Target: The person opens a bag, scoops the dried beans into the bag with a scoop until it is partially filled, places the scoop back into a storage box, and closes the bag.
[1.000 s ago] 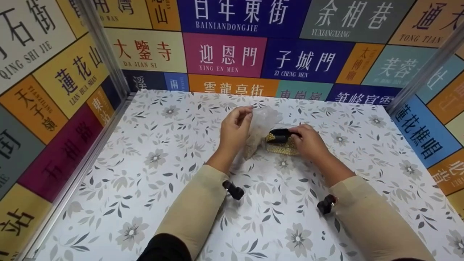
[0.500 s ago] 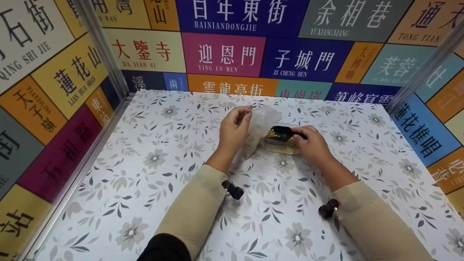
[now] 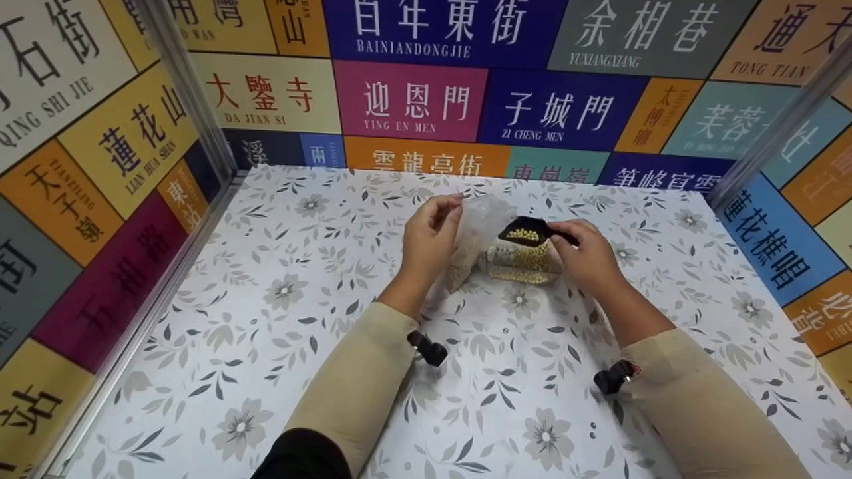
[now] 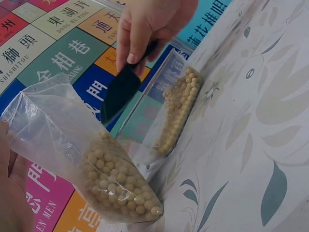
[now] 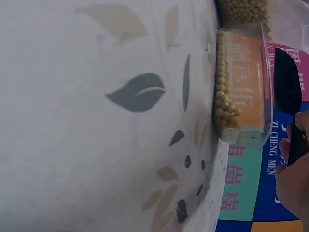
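My left hand (image 3: 431,236) holds the upper edge of a clear plastic bag (image 4: 48,113), whose bottom bulges with round yellow soybeans (image 4: 118,186) and stands on the table. My right hand (image 3: 589,253) grips the handle of a black scoop (image 3: 532,228), which carries a small heap of soybeans. The scoop hovers just above a clear rectangular box (image 3: 496,256), close to the bag's right side. Inside that box, soybeans (image 5: 224,96) cover the floor, piled higher at one end. In the left wrist view the scoop (image 4: 120,92) tilts with its tip toward the bag.
A white tablecloth (image 3: 319,386) with grey leaves and flowers covers the table. Behind it rises a wall (image 3: 413,100) of coloured signs, with metal posts (image 3: 193,86) at the corners. Both sleeves carry small black wrist cameras (image 3: 426,347).
The scoop has risen out of the box and shifted slightly right with soybeans in it, leaving more of the box's contents visible. My left hand and the bag have stayed in place.
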### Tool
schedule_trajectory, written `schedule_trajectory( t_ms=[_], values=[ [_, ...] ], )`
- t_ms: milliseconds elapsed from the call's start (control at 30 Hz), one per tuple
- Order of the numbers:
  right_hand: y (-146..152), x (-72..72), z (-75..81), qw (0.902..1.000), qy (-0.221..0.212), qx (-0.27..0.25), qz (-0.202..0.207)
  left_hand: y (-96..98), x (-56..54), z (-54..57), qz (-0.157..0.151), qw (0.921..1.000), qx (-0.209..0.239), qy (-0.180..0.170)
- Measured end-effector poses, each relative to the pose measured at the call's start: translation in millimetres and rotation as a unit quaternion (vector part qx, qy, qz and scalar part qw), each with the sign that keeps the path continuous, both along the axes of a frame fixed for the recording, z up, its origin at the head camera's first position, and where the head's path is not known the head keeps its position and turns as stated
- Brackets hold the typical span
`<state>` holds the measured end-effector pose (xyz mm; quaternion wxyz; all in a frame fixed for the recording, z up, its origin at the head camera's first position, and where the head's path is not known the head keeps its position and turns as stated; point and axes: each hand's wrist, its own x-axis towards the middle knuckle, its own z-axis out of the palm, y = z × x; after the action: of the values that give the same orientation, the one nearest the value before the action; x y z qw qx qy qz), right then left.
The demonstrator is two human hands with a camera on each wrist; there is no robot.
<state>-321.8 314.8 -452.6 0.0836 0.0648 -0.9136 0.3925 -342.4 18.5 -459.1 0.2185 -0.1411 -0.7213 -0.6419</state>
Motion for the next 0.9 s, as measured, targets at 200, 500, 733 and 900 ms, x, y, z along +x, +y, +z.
schedule_trajectory(
  t_ms=[200,500,733,900],
  values=[
    [2.6,0.0,27.3,0.9997,0.020,0.000,-0.015,0.4,0.1,0.4,-0.005,1.0000,0.008,-0.003],
    [-1.8,0.6,55.5,0.9983,0.048,-0.011,-0.032,-0.4,1.5,1.1,-0.008,0.9998,0.011,-0.012],
    [-16.5,8.1,65.4,0.9951,0.087,0.047,0.003,-0.6,0.5,-0.3,-0.010,0.9999,0.010,-0.002],
    [-25.6,10.5,70.2,0.9818,0.154,0.107,0.029,0.2,-1.2,-0.9,-0.009,0.9997,0.020,0.011]
  ],
)
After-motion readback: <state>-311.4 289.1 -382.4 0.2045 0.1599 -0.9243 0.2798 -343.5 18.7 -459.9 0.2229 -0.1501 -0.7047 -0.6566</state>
